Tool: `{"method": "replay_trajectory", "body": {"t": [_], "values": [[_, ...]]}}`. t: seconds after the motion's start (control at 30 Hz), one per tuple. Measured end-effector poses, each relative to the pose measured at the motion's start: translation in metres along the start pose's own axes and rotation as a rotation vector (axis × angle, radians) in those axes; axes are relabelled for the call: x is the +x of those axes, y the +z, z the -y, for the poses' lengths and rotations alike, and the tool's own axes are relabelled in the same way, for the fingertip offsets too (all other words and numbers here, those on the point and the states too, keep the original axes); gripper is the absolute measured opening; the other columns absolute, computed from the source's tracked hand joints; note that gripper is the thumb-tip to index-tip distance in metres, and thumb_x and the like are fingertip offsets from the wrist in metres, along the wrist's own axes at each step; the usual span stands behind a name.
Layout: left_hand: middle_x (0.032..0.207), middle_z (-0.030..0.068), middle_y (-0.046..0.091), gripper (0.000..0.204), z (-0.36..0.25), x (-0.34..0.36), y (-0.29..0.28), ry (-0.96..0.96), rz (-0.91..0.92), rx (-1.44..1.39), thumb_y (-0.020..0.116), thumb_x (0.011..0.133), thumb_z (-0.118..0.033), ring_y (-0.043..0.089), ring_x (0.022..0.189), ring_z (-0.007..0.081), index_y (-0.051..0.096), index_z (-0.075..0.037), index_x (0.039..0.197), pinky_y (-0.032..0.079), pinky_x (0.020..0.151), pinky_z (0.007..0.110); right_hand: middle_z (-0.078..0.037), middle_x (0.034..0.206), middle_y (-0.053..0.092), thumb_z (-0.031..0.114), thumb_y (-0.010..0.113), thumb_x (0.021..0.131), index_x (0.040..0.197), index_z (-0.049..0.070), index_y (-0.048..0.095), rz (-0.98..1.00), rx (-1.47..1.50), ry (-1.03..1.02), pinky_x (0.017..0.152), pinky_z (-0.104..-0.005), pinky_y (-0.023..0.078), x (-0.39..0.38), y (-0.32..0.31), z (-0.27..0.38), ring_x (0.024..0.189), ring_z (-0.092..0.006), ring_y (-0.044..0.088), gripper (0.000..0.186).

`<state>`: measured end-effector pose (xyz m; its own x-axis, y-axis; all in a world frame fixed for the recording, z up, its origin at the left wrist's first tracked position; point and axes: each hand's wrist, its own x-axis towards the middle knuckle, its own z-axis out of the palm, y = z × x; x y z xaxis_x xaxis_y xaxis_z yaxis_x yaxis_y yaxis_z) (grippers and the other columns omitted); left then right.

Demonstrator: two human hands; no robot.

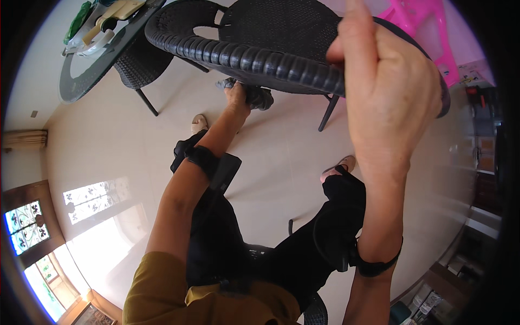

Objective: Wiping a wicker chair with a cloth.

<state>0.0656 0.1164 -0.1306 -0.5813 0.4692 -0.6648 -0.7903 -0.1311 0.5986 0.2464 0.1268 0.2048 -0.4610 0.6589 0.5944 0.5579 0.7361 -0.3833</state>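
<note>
A black woven wicker chair is tilted in front of me, its thick wrapped rim running across the upper part of the view. My right hand is closed on the right part of that rim, close to the camera; some of its fingers are hidden. Below the rim, my left hand grips a crumpled dark grey cloth, which lies close under the chair's lower side. Whether the cloth touches the chair I cannot tell.
At the upper left stands a glass-topped table bearing a white object, a green packet and other items. A dark woven seat is beneath it. Pink plastic furniture stands behind the chair. Shelving lines the right side.
</note>
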Motion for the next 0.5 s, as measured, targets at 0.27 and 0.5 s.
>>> {"method": "replay_trajectory", "body": {"t": [0.27,0.5], "values": [[0.106,0.0219,0.056,0.029,0.044,-0.016,0.011,0.442,-0.362,0.258,0.046,0.095,-0.024,0.054,0.1,0.034,0.041,-0.002,0.113,0.04,0.089,0.04,-0.005,0.062,0.06,0.023,0.045,0.099,0.073,-0.004,0.065,0.021,0.109,-0.085,0.057,-0.0243,0.044,0.002,0.006,-0.008,0.056,-0.0101,0.055,0.042],[0.114,0.0187,0.053,0.033,0.047,0.022,-0.02,-0.122,-0.575,0.007,0.049,0.093,-0.019,0.057,0.102,0.0317,0.034,-0.006,0.119,0.05,0.081,0.045,-0.005,0.055,0.058,0.023,0.045,0.098,0.064,-0.004,0.062,0.031,0.118,-0.068,0.053,-0.0255,0.044,0.008,0.003,0.004,0.052,-0.0124,0.056,0.047]]}}
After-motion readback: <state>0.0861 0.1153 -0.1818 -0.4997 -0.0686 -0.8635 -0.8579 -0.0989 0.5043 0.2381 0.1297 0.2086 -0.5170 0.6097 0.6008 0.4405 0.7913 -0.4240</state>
